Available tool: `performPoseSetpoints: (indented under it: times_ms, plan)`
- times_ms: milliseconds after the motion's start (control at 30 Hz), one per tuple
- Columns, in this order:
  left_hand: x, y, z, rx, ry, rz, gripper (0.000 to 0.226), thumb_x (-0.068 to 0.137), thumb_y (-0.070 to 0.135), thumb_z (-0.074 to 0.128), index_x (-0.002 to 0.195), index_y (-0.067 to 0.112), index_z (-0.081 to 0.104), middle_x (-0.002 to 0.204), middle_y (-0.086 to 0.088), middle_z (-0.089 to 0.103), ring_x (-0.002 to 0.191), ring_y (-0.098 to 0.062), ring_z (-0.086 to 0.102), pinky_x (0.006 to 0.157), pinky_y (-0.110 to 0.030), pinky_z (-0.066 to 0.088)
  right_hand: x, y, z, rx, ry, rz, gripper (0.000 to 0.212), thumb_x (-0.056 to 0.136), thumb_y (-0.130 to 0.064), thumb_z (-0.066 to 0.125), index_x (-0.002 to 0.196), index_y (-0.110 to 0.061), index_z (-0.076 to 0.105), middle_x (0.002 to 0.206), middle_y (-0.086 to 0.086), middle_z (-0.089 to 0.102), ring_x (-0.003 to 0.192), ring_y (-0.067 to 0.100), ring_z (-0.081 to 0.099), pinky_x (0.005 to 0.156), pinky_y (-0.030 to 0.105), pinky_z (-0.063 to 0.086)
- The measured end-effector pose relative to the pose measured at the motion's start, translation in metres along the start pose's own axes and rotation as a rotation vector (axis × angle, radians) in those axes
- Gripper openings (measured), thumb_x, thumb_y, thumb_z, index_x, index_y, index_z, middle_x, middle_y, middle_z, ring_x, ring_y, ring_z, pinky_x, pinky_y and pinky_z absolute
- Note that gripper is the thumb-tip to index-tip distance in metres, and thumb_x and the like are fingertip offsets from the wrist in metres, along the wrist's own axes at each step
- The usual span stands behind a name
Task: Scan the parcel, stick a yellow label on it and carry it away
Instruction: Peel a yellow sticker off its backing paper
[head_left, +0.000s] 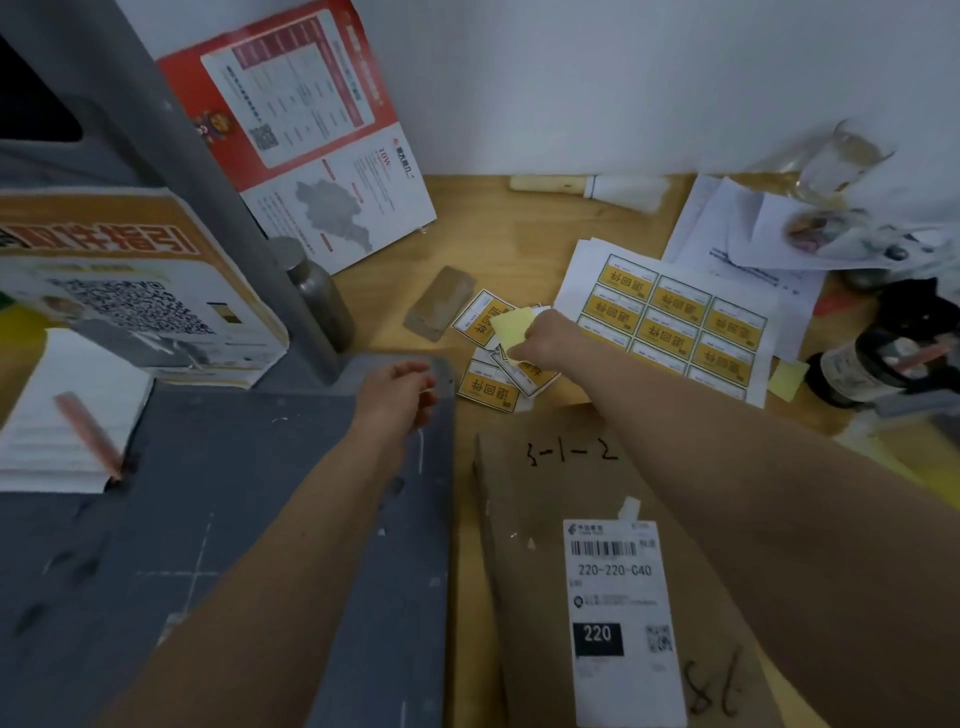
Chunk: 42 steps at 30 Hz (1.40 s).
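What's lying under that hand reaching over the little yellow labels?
The right hand pinches a pale yellow slip above a loose pile of cut yellow labels. Whatever lies directly beneath hand and slip is hidden.

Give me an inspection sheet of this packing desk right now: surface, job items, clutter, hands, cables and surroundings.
Surface: wooden desk, with a grey mat over its left part.
Job's things: cardboard parcel lies near the front edge, white shipping label facing up; loose yellow labels lie beyond it; an uncut label sheet lies to their right.
Clutter: brush, metal bottle, papers, notebook with a pen, dark jar.
Grippers: right hand pinches a pale yellow slip over the loose labels; left hand hangs over the mat, holding nothing.
Cables: nothing seen.
Surroundings: white wall, red poster, QR-code sign.
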<state>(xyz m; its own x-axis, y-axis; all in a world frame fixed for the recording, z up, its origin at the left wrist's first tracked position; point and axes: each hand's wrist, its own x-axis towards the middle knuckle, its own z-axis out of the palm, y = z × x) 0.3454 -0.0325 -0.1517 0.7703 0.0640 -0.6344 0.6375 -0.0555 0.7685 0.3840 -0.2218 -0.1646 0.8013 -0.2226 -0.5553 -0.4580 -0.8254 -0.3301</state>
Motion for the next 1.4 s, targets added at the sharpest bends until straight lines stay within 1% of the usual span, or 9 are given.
performPoseSetpoints:
  times_ms: [167, 333, 500, 633, 900, 1000, 1167, 1267, 1400]
  plan:
    - [0.016, -0.01, -0.007, 0.007, -0.006, -0.036, 0.02, 0.093, 0.003, 0.046, 0.085, 0.017, 0.058, 0.078, -0.002, 0.059, 0.063, -0.01, 0.054, 0.055, -0.022, 0.042, 0.022, -0.008, 0.007, -0.211, 0.082, 0.074, 0.068, 0.085, -0.046, 0.061, 0.132, -0.001, 0.041, 0.133, 0.015, 0.046, 0.124, 0.031, 0.043, 0.097, 0.037, 0.039]
    - [0.021, -0.018, -0.016, 0.042, -0.021, -0.051, 0.022, 0.093, 0.003, 0.045, 0.082, 0.017, 0.059, 0.077, -0.003, 0.059, 0.065, -0.011, 0.053, 0.058, -0.022, 0.043, 0.039, -0.006, 0.022, -0.209, 0.125, 0.175, 0.089, 0.071, -0.045, 0.073, 0.137, -0.001, 0.031, 0.133, 0.014, 0.045, 0.123, 0.031, 0.044, 0.093, 0.037, 0.042]
    - [0.021, -0.022, -0.02, 0.057, -0.042, -0.062, 0.022, 0.093, 0.001, 0.045, 0.081, 0.015, 0.058, 0.075, -0.003, 0.058, 0.062, -0.011, 0.052, 0.052, -0.021, 0.041, 0.041, -0.001, 0.023, -0.154, 0.142, 0.251, 0.077, 0.078, -0.023, 0.071, 0.137, -0.001, 0.027, 0.12, 0.011, 0.055, 0.115, 0.028, 0.055, 0.076, 0.035, 0.042]
    - [0.014, -0.021, -0.019, 0.04, -0.035, -0.068, 0.021, 0.093, 0.002, 0.046, 0.082, 0.015, 0.059, 0.076, -0.004, 0.058, 0.064, -0.012, 0.053, 0.055, -0.022, 0.042, 0.039, 0.004, 0.016, -0.063, 0.109, 0.182, 0.037, 0.082, -0.013, 0.065, 0.115, -0.003, 0.049, 0.085, 0.006, 0.05, 0.085, 0.024, 0.052, 0.064, 0.031, 0.041]
    - [-0.027, 0.008, -0.002, -0.042, -0.062, 0.035, 0.013, 0.092, 0.007, 0.054, 0.089, 0.016, 0.063, 0.087, -0.004, 0.065, 0.075, -0.012, 0.059, 0.065, -0.023, 0.049, -0.036, -0.001, -0.035, 0.653, 0.191, -0.024, 0.017, 0.085, 0.003, 0.062, 0.07, 0.004, 0.054, 0.073, 0.028, 0.064, 0.044, 0.02, 0.063, 0.045, 0.031, 0.054]
    - [-0.059, 0.019, 0.011, -0.092, -0.091, 0.156, 0.01, 0.089, 0.01, 0.061, 0.098, 0.013, 0.064, 0.095, -0.008, 0.069, 0.086, -0.016, 0.065, 0.076, -0.026, 0.053, -0.095, 0.003, -0.038, 0.537, 0.312, -0.211, 0.028, 0.088, -0.006, 0.061, 0.064, 0.004, 0.051, 0.072, 0.026, 0.066, 0.048, 0.022, 0.06, 0.048, 0.034, 0.052]
    - [-0.11, 0.01, 0.049, -0.182, -0.26, 0.177, 0.047, 0.072, 0.039, 0.072, 0.112, 0.014, 0.065, 0.111, -0.005, 0.072, 0.103, -0.018, 0.068, 0.094, -0.036, 0.052, -0.172, 0.021, -0.014, 0.015, 0.509, -0.457, 0.023, 0.09, -0.019, 0.055, 0.069, -0.013, 0.053, 0.068, 0.004, 0.057, 0.062, 0.021, 0.051, 0.056, 0.03, 0.038]
    - [-0.136, -0.002, 0.068, -0.182, -0.243, 0.193, 0.017, 0.085, 0.023, 0.065, 0.101, 0.019, 0.069, 0.106, -0.005, 0.074, 0.102, -0.022, 0.068, 0.093, -0.041, 0.053, -0.19, 0.04, -0.001, -0.083, 0.591, -0.556, 0.011, 0.088, -0.012, 0.054, 0.082, -0.01, 0.063, 0.078, 0.005, 0.064, 0.067, 0.02, 0.057, 0.058, 0.028, 0.037]
    - [-0.161, -0.017, 0.08, -0.312, -0.202, 0.154, 0.022, 0.094, 0.0, 0.048, 0.105, 0.003, 0.067, 0.106, -0.016, 0.071, 0.097, -0.025, 0.069, 0.087, -0.037, 0.057, -0.205, 0.076, 0.008, 0.022, 0.638, -0.627, 0.005, 0.081, -0.006, 0.066, 0.078, -0.006, 0.07, 0.08, 0.008, 0.064, 0.07, 0.024, 0.061, 0.053, 0.032, 0.048]
